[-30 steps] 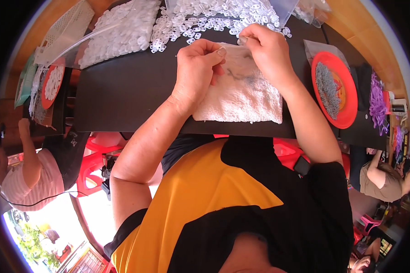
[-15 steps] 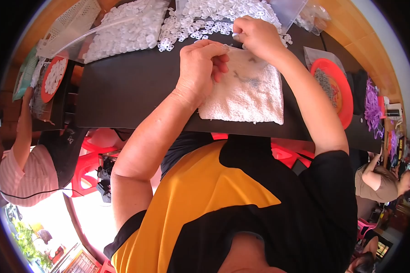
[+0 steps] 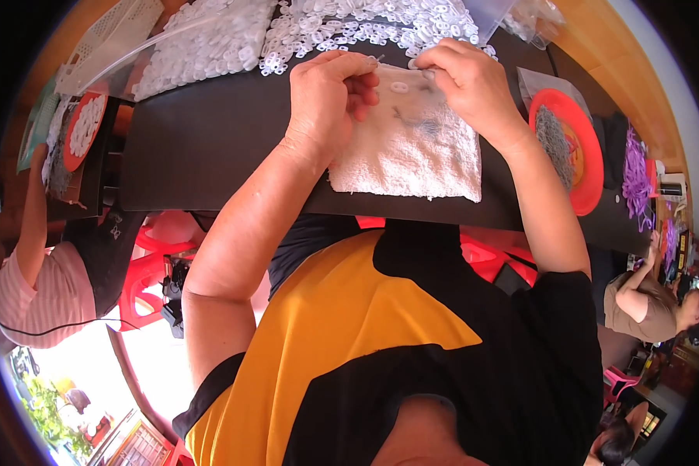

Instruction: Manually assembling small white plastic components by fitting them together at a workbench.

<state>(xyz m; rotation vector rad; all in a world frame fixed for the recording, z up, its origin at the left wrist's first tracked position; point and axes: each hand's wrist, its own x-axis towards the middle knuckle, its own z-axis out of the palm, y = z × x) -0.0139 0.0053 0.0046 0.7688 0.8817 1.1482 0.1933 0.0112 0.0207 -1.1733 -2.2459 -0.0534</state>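
Observation:
A pale towel (image 3: 412,163) with grey smudges lies in front of me, one small white plastic piece (image 3: 399,87) on it near the far edge. Over the towel's left side, my left hand (image 3: 330,97) is closed, thumb and forefinger pinching a small dark, thin piece (image 3: 379,59). My right hand (image 3: 478,89) hovers by the towel's far right corner with thumb and finger together; what sits between them is too small to make out. Just beyond both hands spreads a heap of white plastic pieces (image 3: 342,35) with holes.
A clear bag of white pieces (image 3: 202,54) lies far left. To the right stands a red bowl (image 3: 590,171) of small grey metal parts (image 3: 553,144), with purple strips (image 3: 637,179) beyond. Other people sit at both sides; a red plate (image 3: 78,159) is at the left one.
My right hand has come nearer and slightly right, with its fingers lower. A white piece now shows on the towel. My left hand keeps its pinch; the whole view has shifted slightly.

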